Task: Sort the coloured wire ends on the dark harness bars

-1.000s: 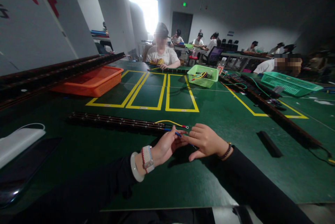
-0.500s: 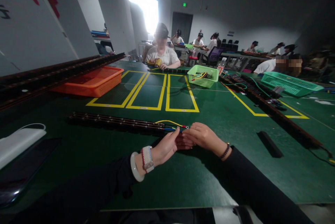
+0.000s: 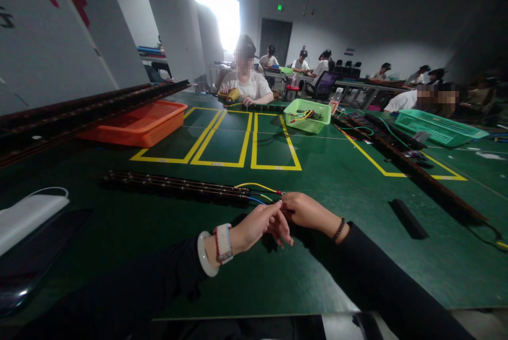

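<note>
A long dark strip assembly point(image 3: 174, 187) lies on the green table, with a yellow wire point(image 3: 257, 185) and a blue wire point(image 3: 256, 200) coming out of its right end. My left hand point(image 3: 262, 223), fingers bent and partly spread, meets my right hand at the wire ends; what its thumb and index finger pinch is hidden. My right hand point(image 3: 305, 212) is closed beside the yellow wire's red terminal point(image 3: 279, 192); its fingertips are turned away, so I cannot make out what they grip.
Across the table point(image 3: 222, 287) stand an orange basket point(image 3: 151, 125), a light green basket point(image 3: 309, 117) and a teal basket point(image 3: 440, 128). A short black piece point(image 3: 408, 218) lies right. A phone point(image 3: 39, 255) and white device point(image 3: 32, 218) are left. A person point(image 3: 248, 86) sits opposite.
My left fingers have swung down and spread a little. My right hand has turned slightly downward. The blue wire now shows apart from the yellow one. The person opposite has moved a yellow tool left.
</note>
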`<state>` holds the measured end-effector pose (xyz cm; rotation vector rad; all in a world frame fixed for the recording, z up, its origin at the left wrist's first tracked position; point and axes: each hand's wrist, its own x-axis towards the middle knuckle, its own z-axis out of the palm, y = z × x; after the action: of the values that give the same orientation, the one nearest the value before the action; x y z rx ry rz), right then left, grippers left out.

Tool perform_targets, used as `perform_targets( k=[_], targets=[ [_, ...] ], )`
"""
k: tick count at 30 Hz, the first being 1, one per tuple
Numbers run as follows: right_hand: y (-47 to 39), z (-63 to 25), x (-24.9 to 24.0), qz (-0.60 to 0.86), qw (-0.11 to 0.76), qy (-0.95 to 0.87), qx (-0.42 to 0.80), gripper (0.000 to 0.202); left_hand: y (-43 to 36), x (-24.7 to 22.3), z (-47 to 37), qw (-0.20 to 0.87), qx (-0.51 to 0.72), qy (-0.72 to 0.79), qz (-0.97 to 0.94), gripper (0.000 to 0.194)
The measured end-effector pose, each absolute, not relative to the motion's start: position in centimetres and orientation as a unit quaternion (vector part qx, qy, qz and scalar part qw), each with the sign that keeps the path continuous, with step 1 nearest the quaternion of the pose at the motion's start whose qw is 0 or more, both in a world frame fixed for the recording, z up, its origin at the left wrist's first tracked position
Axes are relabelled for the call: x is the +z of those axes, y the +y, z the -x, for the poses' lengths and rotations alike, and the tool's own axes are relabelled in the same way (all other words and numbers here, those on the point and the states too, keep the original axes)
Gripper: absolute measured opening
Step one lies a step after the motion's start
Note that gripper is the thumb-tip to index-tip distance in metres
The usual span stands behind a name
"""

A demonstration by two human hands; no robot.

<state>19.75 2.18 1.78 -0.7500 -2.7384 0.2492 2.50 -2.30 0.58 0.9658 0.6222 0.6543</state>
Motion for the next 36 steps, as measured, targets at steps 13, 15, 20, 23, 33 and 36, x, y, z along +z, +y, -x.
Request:
perform_targets(
  k=[13, 15, 20, 23, 33, 36],
  targets=[
    [4.2, -19.7, -0.4, 0.382, 0.298, -0.862, 0.149, 0.029, -2.4, 0.8, -2.6, 0.779, 0.301, 0.292, -0.466, 0.052],
    [4.7, -19.5, -1.1, 0.385, 0.275, -0.868, 0.152, 0.030, -2.4, 0.7, -2.7, 0.778, 0.301, 0.289, -0.470, 0.052],
    [5.2, -18.9, -1.7, 0.393, 0.228, -0.878, 0.149, 0.027, -2.2, 0.4, -2.8, 0.781, 0.297, 0.288, -0.467, 0.055],
    [5.2, -18.8, -1.5, 0.384, 0.223, -0.883, 0.151, 0.020, -2.2, 0.4, -2.8, 0.780, 0.299, 0.288, -0.469, 0.056],
    [4.4, -18.7, -0.2, 0.336, 0.242, -0.876, 0.247, 0.016, -2.3, 0.3, -2.7, 0.775, 0.305, 0.287, -0.473, 0.055],
    [4.1, -18.3, -0.2, 0.338, 0.218, -0.884, 0.236, 0.019, -2.4, 0.5, -2.8, 0.775, 0.303, 0.291, -0.472, 0.054]
  ],
)
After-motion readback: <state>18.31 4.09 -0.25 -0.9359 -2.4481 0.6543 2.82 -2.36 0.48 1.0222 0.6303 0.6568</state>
